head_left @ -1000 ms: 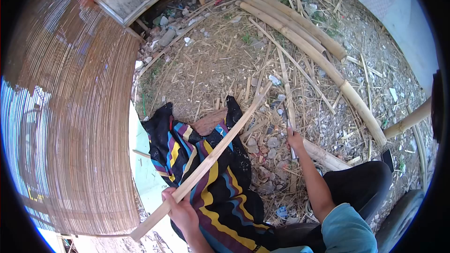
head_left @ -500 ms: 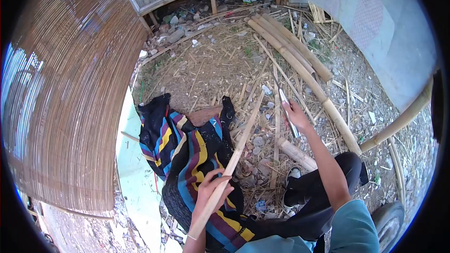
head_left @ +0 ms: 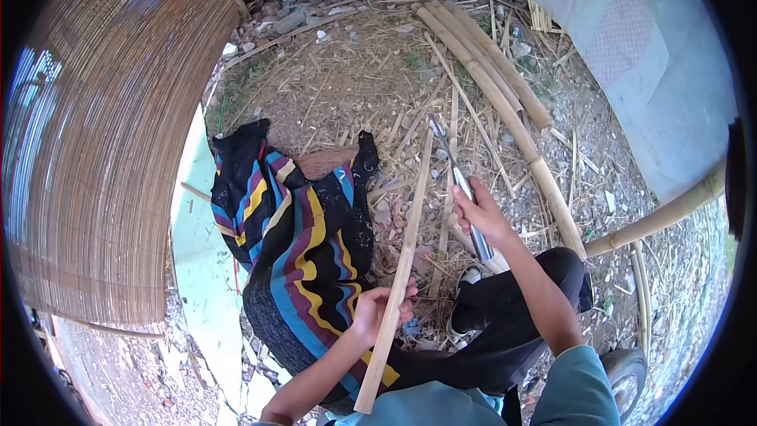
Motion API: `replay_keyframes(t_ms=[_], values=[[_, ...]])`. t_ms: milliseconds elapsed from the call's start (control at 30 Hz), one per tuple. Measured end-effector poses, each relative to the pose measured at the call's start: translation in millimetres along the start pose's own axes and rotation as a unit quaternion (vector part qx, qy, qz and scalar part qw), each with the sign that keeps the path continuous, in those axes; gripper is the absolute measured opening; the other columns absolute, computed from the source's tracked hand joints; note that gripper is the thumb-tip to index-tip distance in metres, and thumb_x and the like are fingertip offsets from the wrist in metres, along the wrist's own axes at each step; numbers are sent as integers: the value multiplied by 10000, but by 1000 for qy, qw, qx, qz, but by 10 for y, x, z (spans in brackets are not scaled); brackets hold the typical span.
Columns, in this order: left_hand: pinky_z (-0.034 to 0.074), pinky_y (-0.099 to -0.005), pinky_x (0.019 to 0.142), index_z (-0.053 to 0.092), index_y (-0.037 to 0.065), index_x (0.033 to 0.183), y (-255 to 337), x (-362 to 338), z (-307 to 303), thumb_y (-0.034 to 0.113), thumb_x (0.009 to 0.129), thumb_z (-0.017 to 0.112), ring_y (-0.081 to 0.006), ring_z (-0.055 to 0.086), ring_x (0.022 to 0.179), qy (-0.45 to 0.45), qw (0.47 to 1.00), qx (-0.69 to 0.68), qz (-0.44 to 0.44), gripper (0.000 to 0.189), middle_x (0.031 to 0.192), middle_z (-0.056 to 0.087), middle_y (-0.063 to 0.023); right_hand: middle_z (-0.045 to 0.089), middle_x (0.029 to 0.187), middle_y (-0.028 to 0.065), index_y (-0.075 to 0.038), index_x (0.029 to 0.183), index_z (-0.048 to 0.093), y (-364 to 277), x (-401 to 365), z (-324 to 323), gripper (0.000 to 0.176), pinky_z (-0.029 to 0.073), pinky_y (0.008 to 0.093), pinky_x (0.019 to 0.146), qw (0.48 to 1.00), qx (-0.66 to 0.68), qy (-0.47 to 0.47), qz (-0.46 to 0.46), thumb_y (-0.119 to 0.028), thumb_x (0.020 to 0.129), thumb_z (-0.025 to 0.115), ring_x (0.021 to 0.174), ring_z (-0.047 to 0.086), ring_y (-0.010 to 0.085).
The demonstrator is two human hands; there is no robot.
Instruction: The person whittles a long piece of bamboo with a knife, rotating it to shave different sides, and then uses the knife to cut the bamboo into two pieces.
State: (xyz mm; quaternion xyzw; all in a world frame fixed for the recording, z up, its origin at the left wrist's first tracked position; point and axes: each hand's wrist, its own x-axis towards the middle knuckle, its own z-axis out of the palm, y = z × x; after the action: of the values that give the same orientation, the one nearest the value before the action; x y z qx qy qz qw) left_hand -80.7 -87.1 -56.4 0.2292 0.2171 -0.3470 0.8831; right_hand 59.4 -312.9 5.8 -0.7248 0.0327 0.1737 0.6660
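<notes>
My left hand (head_left: 372, 314) is closed round a long, pale bamboo strip (head_left: 406, 248), its fingers curling from behind with the tips at the right edge. The strip slants upward from near my lap to the ground ahead. A knife (head_left: 460, 180) with a shiny metal handle is gripped in my right hand (head_left: 482, 214). Its narrow blade points up and away, close to the right of the strip's far end. Left of the strip, a black knitted cloth (head_left: 303, 256) with yellow, blue and maroon stripes drapes across my leg, partly over a brown wooden block (head_left: 325, 164).
Several thick bamboo poles (head_left: 505, 95) lie at the right on littered ground. A slatted bamboo screen (head_left: 102, 173) stands at left beside a pale green board (head_left: 206, 292). A pale sheet (head_left: 631, 55) hangs at upper right. A tyre (head_left: 627, 375) is low at right.
My left hand and the bamboo strip have swung right, the strip now more upright in view. My right hand has brought the knife lower and closer to the strip's far end. The view has shifted.
</notes>
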Motion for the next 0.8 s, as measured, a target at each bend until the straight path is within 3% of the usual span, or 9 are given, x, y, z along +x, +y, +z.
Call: replay_keyframes(t_ms=[100,167,233,367,433,467,633,733,800], values=[[422,-299,603,500,-23,1115,222,39,115,290,919,410,-195,507,666,-54,993,-102,-25,381,898,594,-123,456,646,6,-81,1028,401,85,8,73,329,359,221,386,994,81,9,69,-374,923,506,440,408,70],[425,-306,602,492,-27,1037,343,58,347,226,931,413,-166,475,611,60,998,-28,-13,286,826,553,-88,457,643,4,-96,1043,405,133,8,88,331,360,217,388,996,67,-21,56,-396,928,484,447,416,70],[424,-297,569,473,-10,1007,460,135,475,201,929,429,-157,465,591,85,995,39,-33,230,821,542,-85,463,637,7,-76,1039,415,148,-12,118,320,371,226,396,997,52,-26,56,-362,926,504,454,434,78],[378,-245,441,421,16,1015,659,325,385,172,935,426,-113,409,514,48,977,193,-81,175,841,526,-90,507,666,32,-32,1013,447,245,-33,154,310,404,246,425,998,-34,-55,-17,-300,905,559,495,490,94],[309,-210,368,409,25,1019,658,353,433,165,941,415,-78,362,481,80,974,195,-77,160,824,502,-81,529,665,54,-17,1016,463,281,-20,195,344,421,267,470,977,-190,-54,-76,-324,898,563,536,516,108],[292,-202,359,407,37,1007,610,355,373,158,942,411,-70,349,477,75,975,201,-58,136,805,485,-66,562,685,109,-10,974,518,295,-42,210,410,455,348,551,974,-212,-40,-72,-397,856,581,572,575,184],[251,-202,347,393,96,911,358,371,321,171,945,423,-62,318,454,103,975,191,-53,88,741,431,-13,593,671,139,-28,889,612,422,-84,366,503,475,387,632,958,-267,-93,-52,-516,864,496,651,612,295],[245,-206,343,387,113,908,279,402,218,189,949,419,-60,319,446,116,977,170,-54,92,707,419,-6,621,762,196,-21,836,625,361,-161,423,589,485,438,753,918,-365,-147,-40,-583,856,450,820,612,368],[244,-197,344,403,138,939,269,372,240,179,956,400,-55,319,462,140,971,189,-48,44,693,405,-4,578,647,159,-22,806,622,488,-150,441,559,469,419,653,908,-390,-139,-62,-557,861,470,675,591,329]])
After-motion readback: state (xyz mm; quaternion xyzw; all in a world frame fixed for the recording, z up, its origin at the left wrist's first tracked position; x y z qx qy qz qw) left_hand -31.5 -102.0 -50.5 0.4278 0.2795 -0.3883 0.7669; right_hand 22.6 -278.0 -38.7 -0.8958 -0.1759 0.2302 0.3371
